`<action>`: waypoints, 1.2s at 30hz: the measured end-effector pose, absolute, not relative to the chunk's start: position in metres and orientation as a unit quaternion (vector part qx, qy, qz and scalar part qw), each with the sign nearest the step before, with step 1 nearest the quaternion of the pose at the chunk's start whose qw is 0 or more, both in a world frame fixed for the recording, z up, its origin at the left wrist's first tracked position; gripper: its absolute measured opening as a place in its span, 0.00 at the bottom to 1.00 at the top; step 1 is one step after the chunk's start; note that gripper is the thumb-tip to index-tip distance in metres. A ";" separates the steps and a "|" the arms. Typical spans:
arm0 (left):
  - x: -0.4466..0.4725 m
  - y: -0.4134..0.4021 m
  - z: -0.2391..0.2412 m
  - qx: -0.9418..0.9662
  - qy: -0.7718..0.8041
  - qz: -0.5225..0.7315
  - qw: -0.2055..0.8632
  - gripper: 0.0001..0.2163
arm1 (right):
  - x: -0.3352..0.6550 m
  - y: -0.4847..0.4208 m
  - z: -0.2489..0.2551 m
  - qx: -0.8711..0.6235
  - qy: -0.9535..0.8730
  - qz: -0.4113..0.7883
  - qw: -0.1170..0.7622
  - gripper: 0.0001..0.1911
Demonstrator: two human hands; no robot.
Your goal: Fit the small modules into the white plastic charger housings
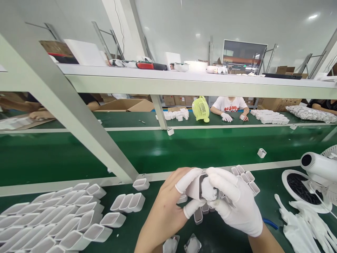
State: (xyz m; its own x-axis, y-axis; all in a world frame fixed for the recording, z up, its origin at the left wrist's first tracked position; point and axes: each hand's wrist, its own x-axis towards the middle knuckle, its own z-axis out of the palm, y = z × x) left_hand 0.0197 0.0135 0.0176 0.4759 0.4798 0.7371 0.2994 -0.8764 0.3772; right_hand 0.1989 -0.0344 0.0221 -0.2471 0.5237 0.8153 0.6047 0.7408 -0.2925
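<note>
My left hand (168,202), bare except for white covers on the thumb and a finger, grips a white plastic housing (194,189) from its left side. My right hand (235,200) wears a white glove; its fingers are closed around a rounded white piece (209,189) at the housing's open end. How far that piece sits inside is hidden by the fingers. Below the hands stand several small white housings (198,216), partly covered. Two clear-wrapped white pieces (193,243) lie at the bottom edge. More housings (249,177) stand beyond my right hand.
Rows of white housings (52,218) fill the left bench. At right are a white fan (313,165), loose gloves (302,225) and a blue strip (270,223). A green conveyor (158,147) carries a small white part (261,153). A slanted post (79,116) stands left; a co-worker (230,107) sits opposite.
</note>
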 end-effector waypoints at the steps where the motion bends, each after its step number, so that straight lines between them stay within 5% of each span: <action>1: 0.020 0.013 0.018 0.853 0.229 0.458 0.098 0.17 | 0.199 -0.035 0.023 -0.360 -0.791 -0.042 0.493 0.11; 8: 0.021 0.011 0.018 0.854 0.213 0.466 0.087 0.18 | 0.204 -0.035 0.023 -0.343 -0.808 0.005 0.479 0.16; 14: 0.028 0.005 0.012 0.852 0.165 0.483 0.113 0.19 | 0.210 -0.037 0.010 -0.380 -0.707 0.327 0.498 0.38; 18: 0.032 0.005 0.012 0.854 0.176 0.479 0.097 0.20 | 0.205 -0.033 0.010 -0.368 -0.657 0.456 0.475 0.31; 27: 0.035 0.013 0.009 0.832 0.171 0.477 0.225 0.19 | 0.214 -0.028 0.010 -0.359 -0.644 0.437 0.515 0.27; 36: 0.037 0.021 0.001 0.842 0.167 0.474 0.196 0.21 | 0.206 -0.022 0.015 -0.391 -0.582 0.529 0.478 0.29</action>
State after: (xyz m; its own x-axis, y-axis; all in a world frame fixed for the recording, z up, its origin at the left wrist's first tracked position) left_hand 0.0370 0.0212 0.0013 0.4950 0.4675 0.7324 0.0959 -0.8672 0.4887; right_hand 0.2060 -0.0222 0.0151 -0.2362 0.9612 0.1424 -0.0503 0.1343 -0.9897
